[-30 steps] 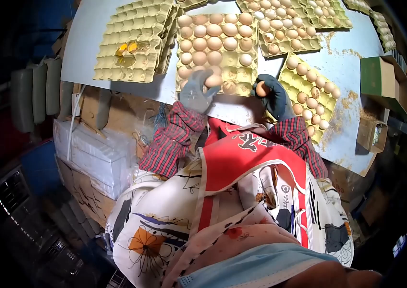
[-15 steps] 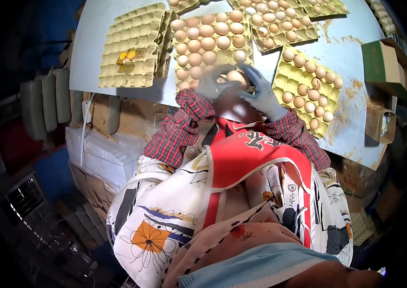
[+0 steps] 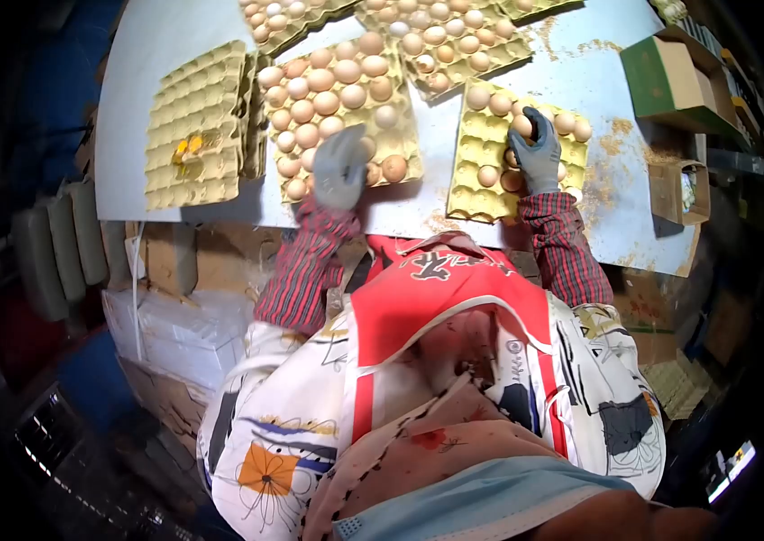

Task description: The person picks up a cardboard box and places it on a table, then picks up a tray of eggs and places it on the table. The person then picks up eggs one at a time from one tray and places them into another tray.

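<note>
My right hand [image 3: 537,155], in a grey-blue glove, is over the right-hand egg tray [image 3: 467,194]. Its thumb and fingers curve around a brown egg [image 3: 521,125] near the tray's far side. My left hand [image 3: 340,169], gloved too, hovers over the near part of the middle egg tray [image 3: 409,135] and is smeared by motion. Whether it holds anything does not show. Just right of it, a brown egg [image 3: 393,168] rests in the tray's near row. Part of the middle tray's eggs lie hidden beneath my left hand.
To the left, a stack of yellowish trays [image 3: 192,108] has broken yolk [image 3: 186,151] on top. More filled egg trays [image 3: 454,50] stand at the back. A green cardboard box [image 3: 670,77] and a small open carton [image 3: 677,191] sit along the right edge. Crumbly debris [image 3: 614,144] lies on the table.
My hands were together over the middle tray's near edge; they have parted. The right went to an egg at the right tray, the left stayed over the middle tray. The whole view shifted.
</note>
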Demonstrator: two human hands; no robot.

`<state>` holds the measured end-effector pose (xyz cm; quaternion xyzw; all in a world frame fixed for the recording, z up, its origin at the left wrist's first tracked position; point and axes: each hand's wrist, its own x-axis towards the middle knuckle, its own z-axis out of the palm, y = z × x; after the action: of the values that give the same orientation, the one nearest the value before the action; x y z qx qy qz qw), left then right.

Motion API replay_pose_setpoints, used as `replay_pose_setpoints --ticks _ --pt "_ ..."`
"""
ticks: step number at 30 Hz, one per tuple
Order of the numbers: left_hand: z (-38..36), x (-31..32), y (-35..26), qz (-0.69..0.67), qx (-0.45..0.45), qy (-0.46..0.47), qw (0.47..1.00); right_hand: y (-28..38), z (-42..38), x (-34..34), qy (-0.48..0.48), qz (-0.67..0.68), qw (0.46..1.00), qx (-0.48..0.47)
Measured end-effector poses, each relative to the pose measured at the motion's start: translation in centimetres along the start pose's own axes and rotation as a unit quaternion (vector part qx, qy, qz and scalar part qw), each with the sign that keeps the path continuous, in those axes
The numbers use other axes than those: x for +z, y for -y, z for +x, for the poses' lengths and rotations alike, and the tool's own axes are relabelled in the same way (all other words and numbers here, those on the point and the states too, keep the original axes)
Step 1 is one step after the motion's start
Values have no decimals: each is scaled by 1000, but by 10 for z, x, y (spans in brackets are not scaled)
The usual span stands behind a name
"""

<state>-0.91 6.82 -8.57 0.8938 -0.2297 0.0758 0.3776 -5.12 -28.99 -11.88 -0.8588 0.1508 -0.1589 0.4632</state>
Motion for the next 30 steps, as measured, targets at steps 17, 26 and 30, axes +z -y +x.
replay_pose_setpoints --ticks 17,26,30 --pt "-73 -12 -63 -124 -179 33 975 -109 -7 -80 -171 -299 938 -27" --pt "6 127 -111 54 70 328 940 -36 18 -30 86 -342 926 132" --pt "1 199 -95 100 126 301 940 -45 7 -62 10 53 987 150"
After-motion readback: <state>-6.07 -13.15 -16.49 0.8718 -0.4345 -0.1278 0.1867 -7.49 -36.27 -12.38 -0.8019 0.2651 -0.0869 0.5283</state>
